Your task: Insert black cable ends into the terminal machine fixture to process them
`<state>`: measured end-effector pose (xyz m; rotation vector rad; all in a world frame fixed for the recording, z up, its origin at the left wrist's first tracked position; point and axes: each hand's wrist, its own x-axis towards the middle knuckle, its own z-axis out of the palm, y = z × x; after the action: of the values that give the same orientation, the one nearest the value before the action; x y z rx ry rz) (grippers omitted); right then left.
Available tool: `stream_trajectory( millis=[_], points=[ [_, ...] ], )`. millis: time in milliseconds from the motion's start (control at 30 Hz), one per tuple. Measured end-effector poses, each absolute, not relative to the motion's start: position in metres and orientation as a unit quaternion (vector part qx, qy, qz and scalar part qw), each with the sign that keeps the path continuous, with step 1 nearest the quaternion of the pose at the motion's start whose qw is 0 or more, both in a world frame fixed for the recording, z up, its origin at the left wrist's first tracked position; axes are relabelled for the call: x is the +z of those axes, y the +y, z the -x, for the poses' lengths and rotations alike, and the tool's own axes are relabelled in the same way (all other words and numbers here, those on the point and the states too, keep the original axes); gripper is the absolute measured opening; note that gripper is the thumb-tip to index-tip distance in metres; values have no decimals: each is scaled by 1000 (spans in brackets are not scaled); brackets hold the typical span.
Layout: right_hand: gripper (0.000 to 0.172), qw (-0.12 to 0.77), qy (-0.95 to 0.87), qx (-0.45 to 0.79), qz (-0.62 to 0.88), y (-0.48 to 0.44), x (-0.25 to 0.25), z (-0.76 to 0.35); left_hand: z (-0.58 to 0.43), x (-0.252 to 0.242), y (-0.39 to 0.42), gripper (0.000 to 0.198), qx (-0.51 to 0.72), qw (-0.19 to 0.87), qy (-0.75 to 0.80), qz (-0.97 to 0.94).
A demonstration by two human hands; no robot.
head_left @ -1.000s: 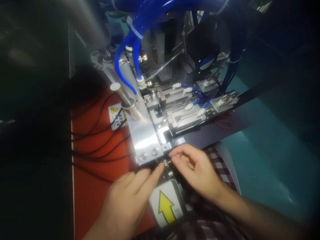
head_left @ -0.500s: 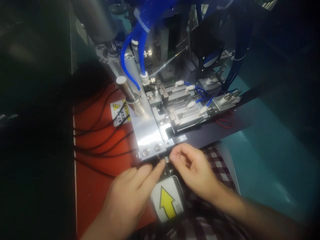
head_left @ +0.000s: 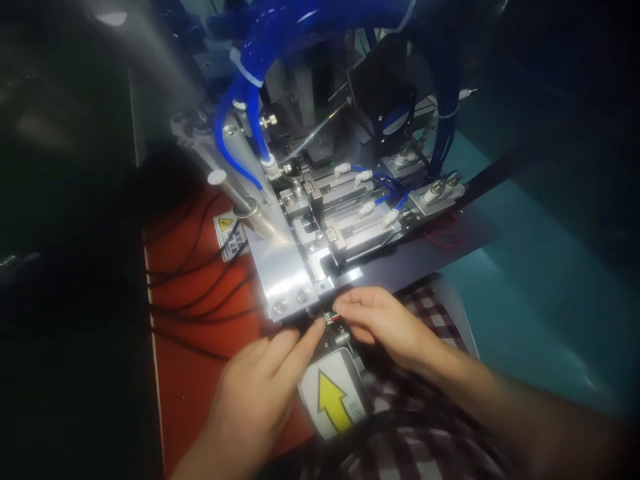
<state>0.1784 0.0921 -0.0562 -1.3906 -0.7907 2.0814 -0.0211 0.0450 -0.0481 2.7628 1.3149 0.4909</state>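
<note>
A tiny metallic part (head_left: 329, 318) with a thin red edge lies between my two hands, just below the machine's front plate (head_left: 283, 270). My left hand (head_left: 270, 373) reaches in with its index fingertip against the part's left end; the other fingers are curled and the thumb is hidden. From the other side, my right hand (head_left: 385, 323) pinches the part's right end between thumb and index finger. The part's exact kind is too small to make out. Directly beneath it are dark fittings and a small metal cylinder (head_left: 343, 335).
Pneumatic slides (head_left: 360, 230) with white fittings and blue hoses (head_left: 255, 67) stand behind the hands. A metal post (head_left: 237, 197) rises at the left. Black cables (head_left: 200, 310) cross the red base (head_left: 185, 400). A white plate with a yellow arrow (head_left: 333, 400) sits in front.
My right hand has turned and its fingers have straightened, with the red edge now showing by its fingertips. My left index finger stays at the part. The whole view has shifted slightly.
</note>
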Motion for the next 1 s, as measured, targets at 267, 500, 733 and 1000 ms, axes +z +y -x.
stream_trajectory(
  millis=[267,500,733,1000],
  points=[
    [21,302,-292,766,486,86,-63,-186,24,-45,45,40,144,38,422,-894],
    [12,302,-383,707,512,91,-56,-185,29,-46,44,51,109,81,421,-897],
    [10,331,-506,613,509,83,-61,-185,27,-45,45,48,128,70,423,-894],
    [13,387,-638,429,509,72,-54,-174,24,-45,44,47,137,57,429,-891]
  ],
)
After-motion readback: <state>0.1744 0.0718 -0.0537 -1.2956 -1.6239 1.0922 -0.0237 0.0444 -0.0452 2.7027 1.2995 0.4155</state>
